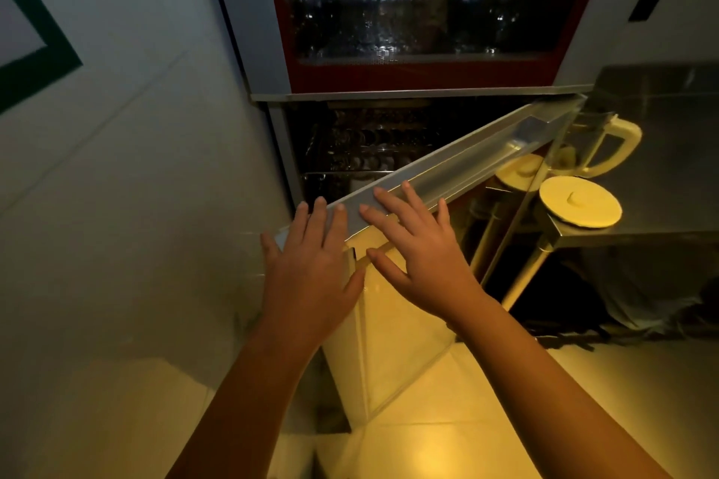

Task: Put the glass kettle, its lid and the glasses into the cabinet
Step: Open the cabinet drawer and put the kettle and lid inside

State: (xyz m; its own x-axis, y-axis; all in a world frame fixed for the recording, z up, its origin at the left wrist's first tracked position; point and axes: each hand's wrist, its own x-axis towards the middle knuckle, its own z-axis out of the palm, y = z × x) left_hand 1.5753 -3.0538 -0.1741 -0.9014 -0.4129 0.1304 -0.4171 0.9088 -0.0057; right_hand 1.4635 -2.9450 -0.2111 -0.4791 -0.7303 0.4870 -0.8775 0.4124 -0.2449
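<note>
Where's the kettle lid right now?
Head view, right side: the lid lies on the near corner of the steel table, just in front of the glass kettle.

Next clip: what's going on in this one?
A person's left hand and right hand lie flat on the top edge of the lower door of the cabinet, which stands partly open. Whether it is being opened or shut cannot be told. Inside, glasses show dimly. The kettle and its lid sit on the steel table to the right, not yet put away.
</note>
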